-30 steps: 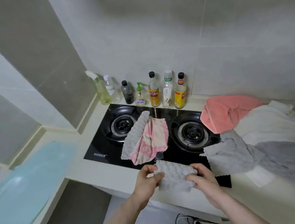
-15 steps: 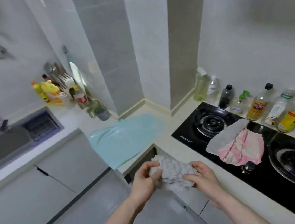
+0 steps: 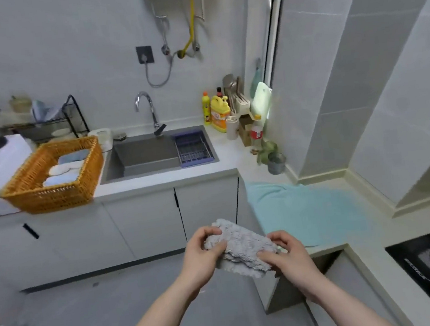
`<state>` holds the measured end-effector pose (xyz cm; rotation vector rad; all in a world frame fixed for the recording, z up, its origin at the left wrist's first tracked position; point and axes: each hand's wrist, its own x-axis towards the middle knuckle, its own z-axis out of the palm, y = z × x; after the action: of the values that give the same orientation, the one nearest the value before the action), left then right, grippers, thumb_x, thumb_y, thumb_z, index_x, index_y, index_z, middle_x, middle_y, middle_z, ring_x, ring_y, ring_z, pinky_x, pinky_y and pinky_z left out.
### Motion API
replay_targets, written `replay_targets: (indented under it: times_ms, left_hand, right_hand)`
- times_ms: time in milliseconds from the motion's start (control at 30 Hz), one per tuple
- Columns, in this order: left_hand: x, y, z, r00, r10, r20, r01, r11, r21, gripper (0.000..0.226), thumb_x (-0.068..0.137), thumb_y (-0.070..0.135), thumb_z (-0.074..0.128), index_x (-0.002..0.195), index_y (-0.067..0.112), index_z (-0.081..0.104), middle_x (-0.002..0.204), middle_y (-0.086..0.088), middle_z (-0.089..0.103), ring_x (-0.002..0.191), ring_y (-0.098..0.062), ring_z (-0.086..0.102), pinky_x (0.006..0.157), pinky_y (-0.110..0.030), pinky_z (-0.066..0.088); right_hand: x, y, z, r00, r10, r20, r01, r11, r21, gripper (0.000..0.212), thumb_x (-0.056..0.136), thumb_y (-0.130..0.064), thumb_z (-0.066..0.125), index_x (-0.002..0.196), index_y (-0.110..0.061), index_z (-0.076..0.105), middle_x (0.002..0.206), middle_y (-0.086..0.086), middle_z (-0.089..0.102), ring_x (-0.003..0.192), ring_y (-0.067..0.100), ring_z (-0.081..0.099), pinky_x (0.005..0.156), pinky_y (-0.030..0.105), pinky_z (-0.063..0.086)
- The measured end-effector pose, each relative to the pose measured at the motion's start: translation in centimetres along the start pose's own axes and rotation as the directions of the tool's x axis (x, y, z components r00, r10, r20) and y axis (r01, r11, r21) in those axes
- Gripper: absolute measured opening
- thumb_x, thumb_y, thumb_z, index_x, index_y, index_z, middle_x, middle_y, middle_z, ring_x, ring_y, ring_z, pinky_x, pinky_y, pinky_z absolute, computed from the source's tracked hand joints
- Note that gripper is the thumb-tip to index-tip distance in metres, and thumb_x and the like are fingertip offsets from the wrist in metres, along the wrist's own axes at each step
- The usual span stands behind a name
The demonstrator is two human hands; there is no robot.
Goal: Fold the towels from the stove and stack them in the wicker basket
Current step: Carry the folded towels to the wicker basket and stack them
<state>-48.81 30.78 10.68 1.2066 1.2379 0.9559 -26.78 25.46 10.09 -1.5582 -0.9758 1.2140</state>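
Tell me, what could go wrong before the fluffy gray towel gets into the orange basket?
The folded gray towel is pinched only at its ends by the left hand and right hand, so it could sag open or drop to the floor. The wicker basket already holds three folded cloths, so stacking carelessly might topple them.

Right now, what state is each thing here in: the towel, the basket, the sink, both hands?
Grey towel: folded, held in the air by both hands.
Left hand: grips the towel's left end.
Right hand: pinches its right end.
Wicker basket: on the counter, folded towels inside.
Sink: tap off.
Teal cloth: spread flat.
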Motion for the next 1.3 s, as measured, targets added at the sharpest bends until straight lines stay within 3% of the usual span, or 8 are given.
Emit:
replay_targets:
  times_ms: [100,333,567,700,833,933,1033,1300]
  left_hand:
    - [1.8,0.7,-4.3,0.996,0.002,-0.091,-0.004,1.000,-0.029,0.020,0.087,0.009,0.076,0.094,0.027,0.069,0.114,0.007,0.071,0.080,-0.006,0.064,0.070,-0.022,0.049]
    - [7.2,1.8,-12.9,0.960,0.006,-0.281,-0.009,1.000,-0.006,0.017,0.085,0.011,0.078,0.094,0.023,0.069,0.109,0.008,0.071,0.079,-0.003,0.060,0.072,-0.020,0.046]
    - [14.0,2.6,-19.4,0.909,-0.054,-0.413,0.060,0.998,0.001,0.018,0.077,0.030,0.078,0.093,0.032,0.070,0.120,0.013,0.068,0.114,-0.008,0.062,0.101,-0.039,0.050]
    - [16.2,2.8,-23.0,0.868,-0.096,-0.486,0.106,0.994,-0.007,0.016,0.077,0.031,0.077,0.091,0.035,0.070,0.117,0.008,0.068,0.083,-0.012,0.062,0.094,-0.041,0.053]
    - [17.6,2.7,-27.5,0.811,-0.127,-0.571,0.109,0.992,-0.064,0.018,0.072,0.034,0.075,0.089,0.034,0.071,0.097,0.008,0.070,0.074,-0.016,0.059,0.093,-0.050,0.055]
    - [19.5,2.3,-31.7,0.779,-0.137,-0.611,0.122,0.990,-0.066,0.017,0.072,0.036,0.077,0.088,0.035,0.071,0.075,0.015,0.062,0.082,-0.016,0.059,0.088,-0.041,0.054]
    - [22.3,1.9,-36.2,0.772,-0.115,-0.626,0.091,0.993,-0.070,0.013,0.078,0.030,0.078,0.090,0.032,0.071,0.079,0.010,0.062,0.082,-0.017,0.057,0.083,-0.031,0.048]
    - [29.9,1.9,-49.1,0.793,-0.079,-0.604,0.060,0.997,-0.051,0.017,0.075,0.029,0.079,0.091,0.029,0.072,0.099,0.002,0.068,0.097,-0.021,0.063,0.097,-0.044,0.055]
  right_hand:
    - [3.6,-2.0,3.9,0.995,-0.031,0.093,0.033,0.999,-0.023,0.037,0.071,-0.015,0.090,0.102,-0.017,0.069,0.114,0.006,0.072,0.101,0.015,0.072,0.073,0.030,0.061]
    - [12.7,-6.2,12.5,0.945,-0.035,0.326,0.037,0.999,0.000,0.032,0.081,0.003,0.081,0.107,-0.006,0.065,0.113,0.008,0.070,0.073,0.012,0.072,0.065,0.024,0.057]
    - [22.7,-10.2,19.6,0.879,-0.038,0.476,0.056,0.998,-0.022,0.031,0.080,-0.001,0.082,0.106,-0.009,0.067,0.115,0.008,0.072,0.073,0.017,0.072,0.069,0.027,0.058]
    - [27.3,-12.1,24.7,0.838,-0.012,0.546,0.052,0.997,-0.058,0.031,0.081,0.000,0.081,0.107,-0.010,0.068,0.117,0.007,0.072,0.076,0.018,0.071,0.068,0.026,0.058]
    - [30.5,-13.8,30.8,0.773,0.006,0.634,0.047,0.997,-0.067,0.032,0.083,-0.003,0.081,0.110,-0.013,0.068,0.121,0.006,0.071,0.082,0.021,0.074,0.072,0.029,0.058]
    - [32.4,-14.8,35.6,0.756,0.016,0.654,0.022,0.999,-0.049,0.031,0.087,-0.009,0.078,0.115,-0.018,0.068,0.125,0.004,0.069,0.088,0.020,0.075,0.076,0.034,0.060]
    - [34.0,-16.0,40.3,0.755,0.011,0.655,0.010,1.000,-0.028,0.028,0.094,-0.013,0.072,0.120,-0.020,0.066,0.125,0.002,0.070,0.094,0.017,0.075,0.077,0.037,0.062]
    - [38.6,-18.3,52.7,0.845,0.003,0.535,-0.005,1.000,0.002,0.034,0.088,-0.021,0.080,0.119,-0.024,0.066,0.119,0.005,0.073,0.105,0.025,0.073,0.089,0.049,0.060]
